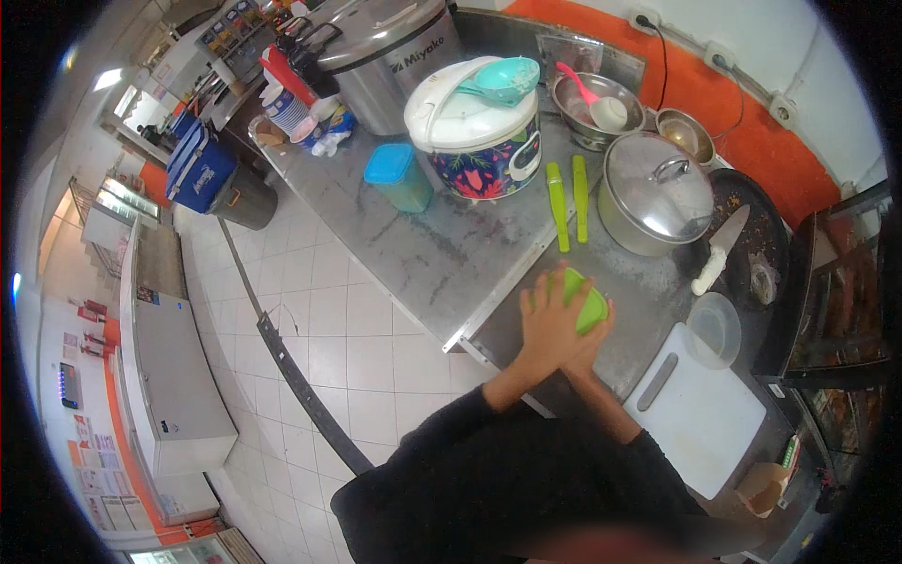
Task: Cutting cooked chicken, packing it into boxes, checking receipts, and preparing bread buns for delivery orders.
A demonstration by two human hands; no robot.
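Observation:
Both my hands are together over the steel counter, on a small green plastic container. My left hand lies across its top with the fingers spread. Crossing under it, my right hand is at the near right side of the container, its palm and most fingers hidden. What is inside the container cannot be seen. Two long green plastic pieces lie just beyond my hands. To their right stands a lidded metal pot.
A white-handled knife rests on a dark round tray. A clear plastic bowl overlaps a white cutting board. Farther back are a blue-lidded container, a floral rice container, a steel cooker and a steel bowl.

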